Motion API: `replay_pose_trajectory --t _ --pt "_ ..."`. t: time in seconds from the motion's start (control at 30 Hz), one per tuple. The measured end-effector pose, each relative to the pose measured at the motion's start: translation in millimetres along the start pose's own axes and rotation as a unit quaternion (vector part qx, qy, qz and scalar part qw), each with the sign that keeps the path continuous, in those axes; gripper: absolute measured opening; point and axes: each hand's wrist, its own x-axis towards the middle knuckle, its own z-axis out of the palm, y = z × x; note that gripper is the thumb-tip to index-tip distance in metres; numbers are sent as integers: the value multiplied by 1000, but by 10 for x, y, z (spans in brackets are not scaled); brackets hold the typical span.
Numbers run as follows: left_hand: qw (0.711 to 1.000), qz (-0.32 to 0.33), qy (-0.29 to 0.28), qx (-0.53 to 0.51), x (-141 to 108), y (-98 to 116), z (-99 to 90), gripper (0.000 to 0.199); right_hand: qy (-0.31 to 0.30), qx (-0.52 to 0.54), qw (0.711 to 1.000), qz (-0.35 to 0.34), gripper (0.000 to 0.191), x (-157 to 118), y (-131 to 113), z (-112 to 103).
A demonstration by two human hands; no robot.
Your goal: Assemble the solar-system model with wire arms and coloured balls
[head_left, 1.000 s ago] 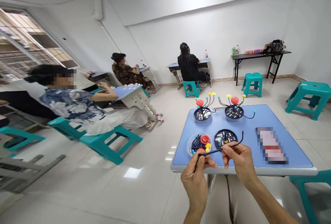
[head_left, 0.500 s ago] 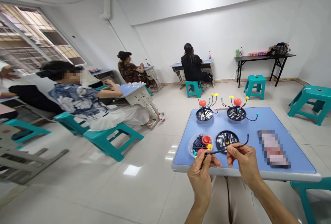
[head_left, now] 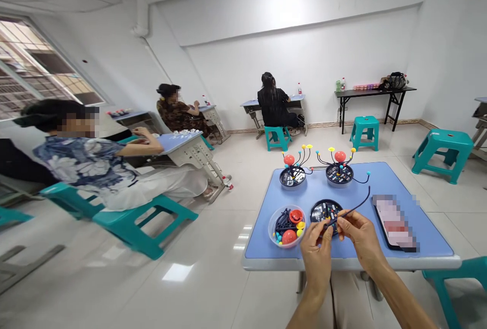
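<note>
Hands: left hand (head_left: 315, 260) and right hand (head_left: 361, 243) both pinch a thin black rod (head_left: 355, 206).
Rod: held over a round black base (head_left: 325, 212) on a blue table (head_left: 380, 187).
Nearby: clear bowl of parts (head_left: 287, 226), just left of the base.

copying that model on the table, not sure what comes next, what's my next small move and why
Probably push the dark wire arm into the black disc base. Your left hand and right hand hold it right over that base, and the assembled model beyond has similar arms rising from its base.
</note>
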Motion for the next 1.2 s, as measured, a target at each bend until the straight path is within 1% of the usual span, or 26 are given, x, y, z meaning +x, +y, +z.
replay_pose_trajectory --t 0.07,0.13,0.23,0.33,0.53,0.73,0.9,1.0,1.1,1.13,1.2 --pt "998 38 -5 47 127 -1 70 19 6 -5 1000 2 31 101 6 -28" --pt "995 64 -6 74 268 2 114 18 13 3 1000 -1 32 227 2 -37" --pt "992 82 -12 90 455 -15 153 16 25 12 1000 -10 32 424 -1 -36" --pt "991 83 -13 104 568 -76 175 14 35 10 999 -7 32 573 26 -35" --pt "989 72 -10 130 613 -220 182 12 40 -3 999 17 32 690 123 -47" --pt "985 91 -1 145 612 -245 178 11 25 -11 999 28 33 745 136 -42" --pt "978 74 -20 192 619 -307 185 12 38 -74 995 54 34 797 154 -53" --pt "962 77 -25 262 606 -358 183 12 47 -119 989 72 27 832 213 -85" --pt "924 90 -37 371 578 -387 181 10 48 -191 976 98 15 866 285 -133" --pt "910 93 -46 402 568 -391 182 11 45 -221 968 108 15 873 300 -151" --pt "888 96 -69 444 551 -395 188 12 37 -288 949 123 22 879 301 -187"
